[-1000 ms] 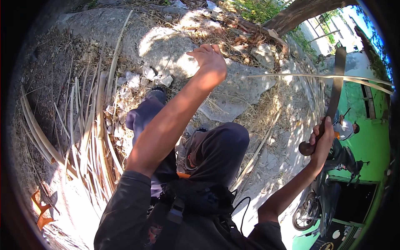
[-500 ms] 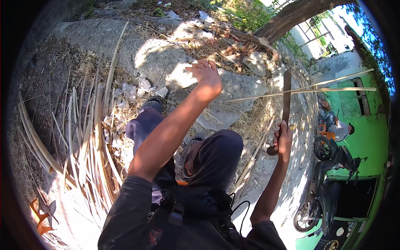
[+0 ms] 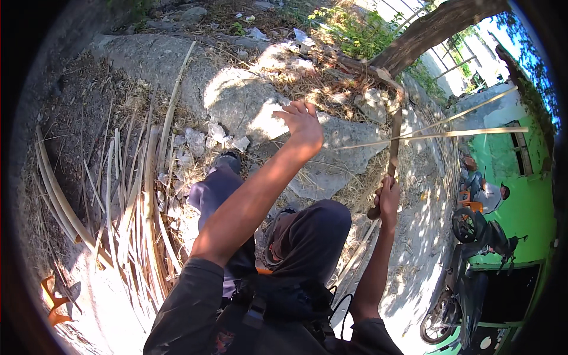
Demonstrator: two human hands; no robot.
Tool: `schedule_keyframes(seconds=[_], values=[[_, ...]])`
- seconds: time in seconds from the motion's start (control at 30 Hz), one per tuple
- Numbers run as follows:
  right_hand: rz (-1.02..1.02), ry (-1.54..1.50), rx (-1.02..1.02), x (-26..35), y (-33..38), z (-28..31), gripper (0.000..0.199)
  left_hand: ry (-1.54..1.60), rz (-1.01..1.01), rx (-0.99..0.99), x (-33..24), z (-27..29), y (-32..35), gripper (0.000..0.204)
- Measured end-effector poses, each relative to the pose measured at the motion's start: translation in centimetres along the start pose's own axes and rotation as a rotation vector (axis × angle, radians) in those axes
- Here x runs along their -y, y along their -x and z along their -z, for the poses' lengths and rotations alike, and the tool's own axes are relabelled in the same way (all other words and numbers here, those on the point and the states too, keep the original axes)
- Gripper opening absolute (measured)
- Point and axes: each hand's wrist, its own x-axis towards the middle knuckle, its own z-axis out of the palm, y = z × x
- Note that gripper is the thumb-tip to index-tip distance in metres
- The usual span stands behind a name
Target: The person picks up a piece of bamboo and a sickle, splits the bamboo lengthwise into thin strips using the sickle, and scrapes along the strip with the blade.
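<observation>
My left hand (image 3: 303, 129) is raised over a flat grey rock (image 3: 349, 135), its fingers spread and nothing visible in them. My right hand (image 3: 387, 200) grips the handle of a machete (image 3: 395, 139), whose long dark blade points away from me. Two pale bamboo strips (image 3: 467, 132) run off to the right from beside the blade and spread apart. The blade crosses them where they meet, but I cannot tell whether it cuts into them. Their thin left end tapers off near my left wrist.
Several long bamboo strips (image 3: 151, 213) lie heaped on the left. White stone chunks (image 3: 220, 133) sit by my foot. A tree trunk (image 3: 435, 36) leans at the far right. Beyond are a motorbike (image 3: 467, 284), a seated person (image 3: 492, 196) and a green wall (image 3: 535, 219).
My right hand and the machete have moved left, and the blade's tilt has changed slightly. My left hand keeps its spread pose. The whole view has shifted a little.
</observation>
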Motion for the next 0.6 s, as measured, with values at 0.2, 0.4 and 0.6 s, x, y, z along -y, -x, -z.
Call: schedule_keyframes(seconds=[0.2, 0.4, 0.6], values=[[0.044, -0.082, 0.025, 3.9, -1.1, 4.2, 0.035, -0.005, 0.005, -0.054, 0.9, 0.6, 0.5, 0.071], [0.145, -0.023, -0.111, 14.8, 3.8, 9.7, 0.036, -0.010, 0.015, -0.086, 1.0, 1.4, 0.5, 0.069], [-0.079, 0.020, 0.200, 3.4, -4.4, 3.4, 0.034, 0.007, -0.032, -0.038, -1.1, 1.7, 0.6, 0.074]])
